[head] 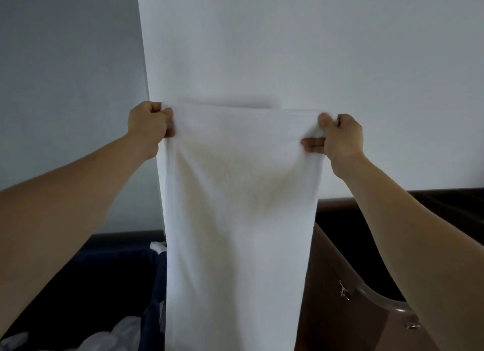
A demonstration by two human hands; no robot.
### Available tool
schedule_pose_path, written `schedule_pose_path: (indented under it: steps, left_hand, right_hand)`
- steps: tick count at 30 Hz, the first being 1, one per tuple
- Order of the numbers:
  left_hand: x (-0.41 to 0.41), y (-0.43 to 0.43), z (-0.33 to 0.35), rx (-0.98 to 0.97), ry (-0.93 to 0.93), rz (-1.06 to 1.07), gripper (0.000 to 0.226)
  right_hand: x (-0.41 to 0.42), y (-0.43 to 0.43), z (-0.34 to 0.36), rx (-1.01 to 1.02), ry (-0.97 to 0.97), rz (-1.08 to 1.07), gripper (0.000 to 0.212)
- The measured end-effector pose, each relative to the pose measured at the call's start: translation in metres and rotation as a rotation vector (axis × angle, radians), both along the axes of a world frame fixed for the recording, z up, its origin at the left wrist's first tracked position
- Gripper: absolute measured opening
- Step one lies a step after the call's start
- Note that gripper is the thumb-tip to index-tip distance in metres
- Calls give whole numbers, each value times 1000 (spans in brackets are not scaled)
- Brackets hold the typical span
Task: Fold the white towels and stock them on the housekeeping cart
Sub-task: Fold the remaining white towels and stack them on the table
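A white towel (238, 206) hangs full length before a pale wall (314, 49), held up by its 2 top corners. The left hand (148, 122) and the right hand (340, 138) each have a tight grip on a corner, arms raised, with a brown cart (337, 266) below at right and a dark blue bin (104, 272) at left

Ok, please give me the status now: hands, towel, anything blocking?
Hands: left hand and right hand each grip a top corner. The white towel hangs spread between them, bottom out of frame. Nothing in the way seen.
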State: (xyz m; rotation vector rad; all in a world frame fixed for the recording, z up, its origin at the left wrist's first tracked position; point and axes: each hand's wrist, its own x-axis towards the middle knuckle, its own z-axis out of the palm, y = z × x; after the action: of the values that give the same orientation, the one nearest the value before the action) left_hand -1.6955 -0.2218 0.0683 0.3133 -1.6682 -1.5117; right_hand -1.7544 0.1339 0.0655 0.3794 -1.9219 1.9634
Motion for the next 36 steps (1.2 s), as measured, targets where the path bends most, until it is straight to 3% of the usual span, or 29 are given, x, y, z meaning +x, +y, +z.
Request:
schedule_pose_path:
  steps: [2,8,13,18,27,31,36]
  left_hand:
    - [-9,5,11,14,50,1,5]
    - [1,21,53,-25,209,50,11]
    - [35,30,47,-31,191,105,17]
    - [93,45,12,-6,159,33,16]
    - [241,64,-121,119,-76,-85,14]
    - [308,82,-190,167,-314,-196,6]
    - [358,93,-235,134,-493,-260,10]
  right_hand:
    - [-11,0,6,-13,30,12,22]
    - [-22,9,40,-99,150,55,18]
    - [-2,15,36,-78,175,106,19]
    - [43,32,11,-53,134,107,19]
    - [164,65,-117,43,-135,108,33]
    - [213,85,-183,186,-293,100,14]
    - [259,110,-223,356,-395,141,10]
